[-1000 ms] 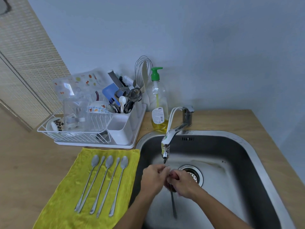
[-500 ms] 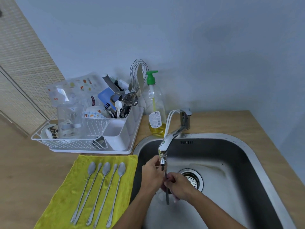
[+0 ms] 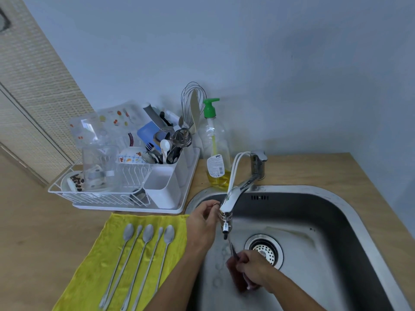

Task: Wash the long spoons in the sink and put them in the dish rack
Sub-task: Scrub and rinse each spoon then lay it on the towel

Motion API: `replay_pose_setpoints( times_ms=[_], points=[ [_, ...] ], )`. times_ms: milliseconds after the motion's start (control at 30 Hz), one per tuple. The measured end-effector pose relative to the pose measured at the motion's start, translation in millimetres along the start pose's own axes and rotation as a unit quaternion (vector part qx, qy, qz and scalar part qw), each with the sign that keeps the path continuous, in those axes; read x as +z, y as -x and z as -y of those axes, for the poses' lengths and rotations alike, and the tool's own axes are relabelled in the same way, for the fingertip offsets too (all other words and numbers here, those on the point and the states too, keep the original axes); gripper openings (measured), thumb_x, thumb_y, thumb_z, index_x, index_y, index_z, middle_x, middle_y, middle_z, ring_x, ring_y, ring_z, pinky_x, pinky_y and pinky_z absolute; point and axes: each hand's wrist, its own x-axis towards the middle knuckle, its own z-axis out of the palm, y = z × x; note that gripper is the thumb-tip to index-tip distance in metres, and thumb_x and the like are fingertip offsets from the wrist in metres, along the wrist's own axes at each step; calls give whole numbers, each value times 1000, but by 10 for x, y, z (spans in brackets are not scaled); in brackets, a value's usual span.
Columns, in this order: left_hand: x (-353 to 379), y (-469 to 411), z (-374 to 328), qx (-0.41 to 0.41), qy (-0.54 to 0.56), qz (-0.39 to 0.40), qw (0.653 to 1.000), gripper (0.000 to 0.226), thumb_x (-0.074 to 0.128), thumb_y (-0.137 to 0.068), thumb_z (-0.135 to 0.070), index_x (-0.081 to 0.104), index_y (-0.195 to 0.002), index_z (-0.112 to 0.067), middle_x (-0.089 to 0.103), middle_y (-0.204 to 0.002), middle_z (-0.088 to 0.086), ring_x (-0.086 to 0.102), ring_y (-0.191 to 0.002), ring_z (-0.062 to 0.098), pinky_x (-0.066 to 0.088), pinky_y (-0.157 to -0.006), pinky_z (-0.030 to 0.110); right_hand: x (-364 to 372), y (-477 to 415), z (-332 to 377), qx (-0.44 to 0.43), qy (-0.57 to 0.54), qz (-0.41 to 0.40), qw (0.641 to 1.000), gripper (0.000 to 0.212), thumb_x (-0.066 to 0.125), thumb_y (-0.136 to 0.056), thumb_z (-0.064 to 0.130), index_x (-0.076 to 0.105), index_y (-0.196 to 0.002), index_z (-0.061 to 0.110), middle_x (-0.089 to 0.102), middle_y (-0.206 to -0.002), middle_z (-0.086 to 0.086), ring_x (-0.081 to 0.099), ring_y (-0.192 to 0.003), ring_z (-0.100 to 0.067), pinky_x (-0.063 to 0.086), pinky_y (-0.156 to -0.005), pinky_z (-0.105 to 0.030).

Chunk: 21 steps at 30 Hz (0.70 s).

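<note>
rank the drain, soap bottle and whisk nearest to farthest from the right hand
1. drain: in the sink, right beside the right hand
2. soap bottle: on the counter behind the sink
3. whisk: upright in the dish rack, back left

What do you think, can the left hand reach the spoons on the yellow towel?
Probably yes. The left hand seems to hold the faucet, right beside the yellow towel, and nothing lies between it and the spoons. It must let go first.
</note>
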Motion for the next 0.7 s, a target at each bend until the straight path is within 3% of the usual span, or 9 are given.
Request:
replay_pose_setpoints(
  times_ms=[133, 267, 333, 433, 567, 700],
  points=[
    [-26, 15, 23, 10, -15, -4, 1000, 19, 64, -88, -14, 70, -90, -31, 73, -79, -13, 64, -68, 0, 54, -68, 20, -120, 51, -79, 30, 59, -21, 998, 25, 53, -90, 8, 64, -75, 24, 46, -26, 20, 47, -24, 4, 40, -40, -15],
    [-4, 186, 58, 9, -53, 59, 997, 25, 64, -82, -1, 70, -82, -25, 68, -63, -11, 58, -56, -5, 44, -56, 10, -265, 174, -107, 39, 37, -55, 997, 29, 52, -92, 11, 66, -73, 28, 52, -37, 10, 45, -28, -7, 42, -38, -19],
    [21, 278, 141, 4, -63, 74, 995, 36, 64, -80, 3, 67, -73, -32, 67, -62, -11, 58, -58, -1, 51, -58, 19, -322, 200, -112, 36, 25, -70, 997, 29, 53, -94, 15, 68, -75, 32, 53, -54, 7, 45, -33, -8, 39, -37, -17],
    [68, 414, 203, -26, -62, 84, 994, 25, 69, -84, -13, 68, -70, -33, 72, -69, 1, 65, -61, 16, 57, -64, 37, -379, 242, -101, 28, 14, -78, 996, 26, 54, -92, 14, 70, -76, 28, 56, -52, 2, 48, -36, -13, 40, -38, -19],
    [78, 542, 234, -11, -51, 108, 993, 18, 70, -85, -18, 70, -73, -32, 71, -66, 2, 65, -58, 8, 55, -59, 29, -421, 298, -78, 14, -5, -89, 996, 24, 55, -91, 14, 70, -78, 26, 56, -48, -1, 48, -37, -15, 40, -39, -21],
    [30, 580, 261, -8, -39, 94, 995, 14, 68, -86, -23, 74, -75, -26, 71, -68, 7, 62, -58, 10, 54, -59, 32, -403, 275, -107, 16, -6, -81, 997, 27, 48, -94, 8, 71, -101, 20, 56, -55, -2, 47, -38, -13, 39, -38, -22]
  ],
)
